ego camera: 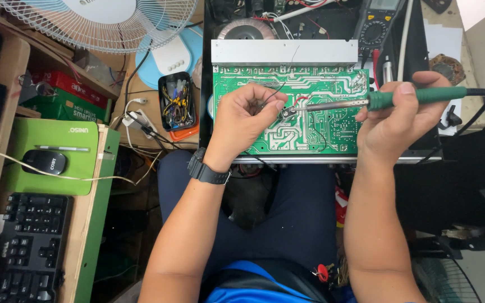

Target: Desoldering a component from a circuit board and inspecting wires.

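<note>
My right hand (pixel 399 118) grips green soldering iron (pixel 366 102), tip over circuit board (pixel 310 112) centre. Left hand (pixel 248 115) pinches small component (pixel 287 112) there. Risk: hot tip slips, burning fingertips.

A mouse (pixel 44 161) lies behind the keyboard (pixel 29 247), left of the circuit board (pixel 310 112).

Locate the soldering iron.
The soldering iron is in the right hand, right of centre, its tip over the green circuit board near the left hand.
</note>
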